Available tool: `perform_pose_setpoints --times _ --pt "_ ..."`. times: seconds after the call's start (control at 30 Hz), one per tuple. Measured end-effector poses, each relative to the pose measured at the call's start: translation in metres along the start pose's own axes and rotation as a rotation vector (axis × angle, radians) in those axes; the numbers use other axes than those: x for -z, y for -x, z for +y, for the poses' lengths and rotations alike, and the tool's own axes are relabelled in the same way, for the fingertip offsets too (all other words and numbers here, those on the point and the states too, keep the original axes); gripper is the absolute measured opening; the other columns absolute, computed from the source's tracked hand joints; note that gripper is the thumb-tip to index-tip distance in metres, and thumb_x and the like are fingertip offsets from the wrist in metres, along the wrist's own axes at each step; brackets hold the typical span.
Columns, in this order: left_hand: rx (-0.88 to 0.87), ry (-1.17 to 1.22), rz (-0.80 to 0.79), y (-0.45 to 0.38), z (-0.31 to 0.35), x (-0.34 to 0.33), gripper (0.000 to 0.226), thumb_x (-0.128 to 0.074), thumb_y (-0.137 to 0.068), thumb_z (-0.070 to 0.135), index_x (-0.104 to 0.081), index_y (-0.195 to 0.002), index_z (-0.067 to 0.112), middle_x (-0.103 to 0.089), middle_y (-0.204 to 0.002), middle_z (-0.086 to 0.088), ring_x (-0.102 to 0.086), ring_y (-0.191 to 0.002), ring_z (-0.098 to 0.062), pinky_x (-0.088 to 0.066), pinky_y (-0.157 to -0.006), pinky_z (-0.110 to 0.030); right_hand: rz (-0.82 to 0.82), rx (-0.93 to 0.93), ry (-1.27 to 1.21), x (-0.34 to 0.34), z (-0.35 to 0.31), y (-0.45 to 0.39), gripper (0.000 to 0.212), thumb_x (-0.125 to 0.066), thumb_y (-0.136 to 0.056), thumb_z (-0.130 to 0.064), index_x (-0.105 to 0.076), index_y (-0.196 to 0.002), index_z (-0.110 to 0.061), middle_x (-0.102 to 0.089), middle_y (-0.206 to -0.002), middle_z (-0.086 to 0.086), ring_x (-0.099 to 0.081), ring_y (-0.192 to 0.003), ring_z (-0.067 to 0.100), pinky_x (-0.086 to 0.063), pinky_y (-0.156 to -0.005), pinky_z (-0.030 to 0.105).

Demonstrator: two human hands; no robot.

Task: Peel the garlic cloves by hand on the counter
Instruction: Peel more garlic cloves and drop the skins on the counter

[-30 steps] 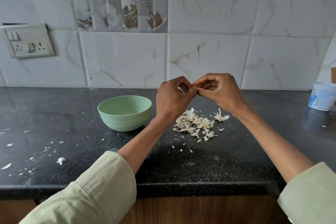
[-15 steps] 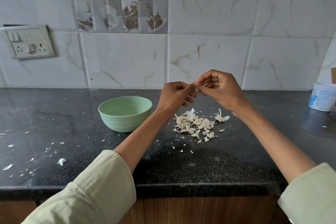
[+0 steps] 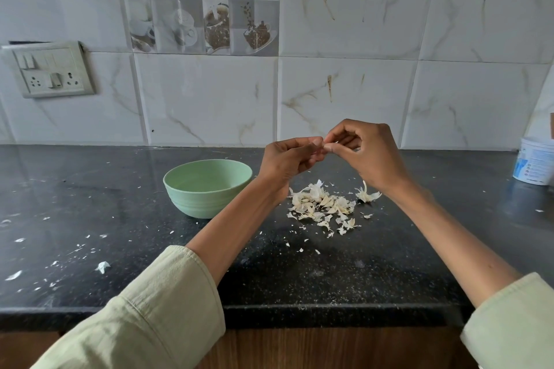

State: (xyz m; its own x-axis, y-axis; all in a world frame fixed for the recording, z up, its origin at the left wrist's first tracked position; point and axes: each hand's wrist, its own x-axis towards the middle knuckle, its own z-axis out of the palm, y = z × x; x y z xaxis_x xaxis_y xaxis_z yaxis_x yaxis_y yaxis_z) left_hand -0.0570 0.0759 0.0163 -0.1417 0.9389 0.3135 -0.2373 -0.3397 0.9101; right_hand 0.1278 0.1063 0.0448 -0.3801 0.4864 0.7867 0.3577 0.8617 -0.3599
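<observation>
Two hands raised together at centre frame, above the bench [image 3: 90,189]. Left hand [image 3: 289,159]: fingers curled, tips pinching a garlic clove [image 3: 318,144], mostly hidden between the fingertips. Right hand [image 3: 367,153]: thumb and forefinger nipped onto the same clove or its skin, a pale sliver showing at the meeting point.

Location of clove: held in the air, centre of frame, above and just behind the heap of peelings [image 3: 322,204]; not touching the bench.

Orientation: cannot tell with certainty; too little exposed. Judged to lie with long axis roughly left to right, end to end between the two pinches.

Handling, as judged: small, light, firm under the skin; skin papery, thin, brittle, apt to tear into flakes. Peeled flesh likely slick and slightly sticky, prone to squirting out of a tight pinch. Best held at one end by the left fingertips, with loose skin lifted at the other end by a nail and drawn along the length. Light pressure only.

Other items: green bowl [image 3: 207,187], left of centre, beside the left forearm, contents not visible. Loose husk [image 3: 367,195], right of the heap. Scattered flakes across lower left of the bench. White tub [image 3: 535,160], right edge. Switch plate [image 3: 49,70] on the wall, upper left.
</observation>
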Motion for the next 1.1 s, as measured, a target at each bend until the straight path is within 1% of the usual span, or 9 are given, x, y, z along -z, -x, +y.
perform_pose_setpoints --times 0.07,0.13,0.27,0.43,0.57,0.77,0.87,1.0,1.1 --pt "-0.014 -0.003 -0.018 -0.0002 0.0002 0.0005 0.027 -0.078 -0.092 0.008 -0.076 -0.116 -0.006 -0.078 -0.102 -0.021 -0.073 -0.079 -0.013 -0.059 -0.076 -0.02 0.007 0.005 -0.01 0.0014 -0.0013 -0.0001 0.01 -0.085 -0.089 -0.013 -0.079 -0.098 -0.013 -0.079 -0.089 -0.007 -0.076 -0.084 0.005 -0.062 -0.08 0.024" --pt "-0.025 -0.006 -0.026 0.0004 0.0005 0.0003 0.026 -0.076 -0.093 0.004 -0.075 -0.116 -0.006 -0.078 -0.096 -0.017 -0.073 -0.079 -0.013 -0.059 -0.076 -0.019 0.013 0.017 0.004 0.002 -0.0024 0.0002 0.011 -0.085 -0.088 -0.014 -0.08 -0.098 -0.012 -0.078 -0.089 -0.007 -0.076 -0.084 0.005 -0.062 -0.08 0.022" --pt "-0.042 -0.011 -0.033 0.0012 0.0007 -0.0007 0.025 -0.075 -0.094 0.004 -0.073 -0.117 -0.006 -0.076 -0.091 -0.013 -0.072 -0.079 -0.013 -0.059 -0.077 -0.02 0.028 0.047 0.04 0.0026 -0.0035 0.0007 0.013 -0.087 -0.087 -0.015 -0.08 -0.097 -0.013 -0.078 -0.087 -0.007 -0.076 -0.083 0.005 -0.062 -0.079 0.023" --pt "-0.117 -0.066 -0.077 0.0009 -0.0011 -0.0016 0.024 -0.074 -0.096 0.005 -0.075 -0.121 0.003 -0.076 -0.092 -0.011 -0.071 -0.086 -0.016 -0.054 -0.082 -0.026 0.039 0.089 0.045 0.0043 -0.0067 0.0012 0.011 -0.085 -0.089 -0.013 -0.08 -0.098 -0.01 -0.079 -0.089 -0.009 -0.076 -0.083 0.003 -0.063 -0.08 0.024" --pt "-0.193 -0.17 -0.036 0.0012 -0.0017 -0.0024 0.021 -0.076 -0.095 0.009 -0.078 -0.116 0.004 -0.077 -0.09 -0.01 -0.069 -0.085 -0.012 -0.055 -0.08 -0.022 0.036 0.08 0.021 0.0029 -0.0068 0.0009 0.009 -0.084 -0.09 -0.011 -0.079 -0.096 -0.01 -0.079 -0.086 -0.007 -0.077 -0.081 0.007 -0.064 -0.078 0.028" --pt "-0.273 -0.235 -0.006 0.0033 0.0003 -0.002 0.021 -0.079 -0.093 0.007 -0.079 -0.112 0.0 -0.079 -0.097 -0.022 -0.069 -0.081 -0.01 -0.057 -0.078 -0.02 0.011 0.076 0.015 0.0043 -0.0064 0.0011 0.01 -0.084 -0.089 -0.008 -0.076 -0.095 -0.01 -0.078 -0.086 -0.006 -0.077 -0.08 0.009 -0.065 -0.078 0.033" --pt "-0.283 -0.253 -0.005 0.0035 0.0009 -0.0019 0.021 -0.08 -0.092 0.007 -0.08 -0.111 0.0 -0.08 -0.097 -0.018 -0.07 -0.081 -0.008 -0.056 -0.078 -0.019 -0.002 0.074 0.021 0.0036 -0.0063 0.0008 0.01 -0.083 -0.09 -0.008 -0.075 -0.094 -0.012 -0.077 -0.086 -0.007 -0.076 -0.079 0.01 -0.065 -0.077 0.034" --pt "-0.288 -0.276 -0.001 0.0039 0.0021 -0.0014 0.02 -0.081 -0.09 0.007 -0.08 -0.109 0.001 -0.08 -0.091 -0.01 -0.071 -0.078 -0.004 -0.055 -0.077 -0.017 -0.022 0.083 0.021 0.0031 -0.0052 0.0002 0.011 -0.082 -0.09 -0.006 -0.073 -0.092 -0.013 -0.075 -0.085 -0.005 -0.075 -0.078 0.015 -0.065 -0.076 0.039" --pt "-0.287 -0.285 0.0 0.0033 0.0023 -0.0024 0.019 -0.081 -0.09 0.008 -0.081 -0.108 0.002 -0.08 -0.089 -0.01 -0.071 -0.078 -0.005 -0.055 -0.078 -0.018 -0.033 0.09 0.022 0.0027 -0.0047 -0.0001 0.012 -0.08 -0.09 -0.005 -0.071 -0.091 -0.013 -0.074 -0.084 -0.003 -0.074 -0.078 0.017 -0.064 -0.076 0.042"
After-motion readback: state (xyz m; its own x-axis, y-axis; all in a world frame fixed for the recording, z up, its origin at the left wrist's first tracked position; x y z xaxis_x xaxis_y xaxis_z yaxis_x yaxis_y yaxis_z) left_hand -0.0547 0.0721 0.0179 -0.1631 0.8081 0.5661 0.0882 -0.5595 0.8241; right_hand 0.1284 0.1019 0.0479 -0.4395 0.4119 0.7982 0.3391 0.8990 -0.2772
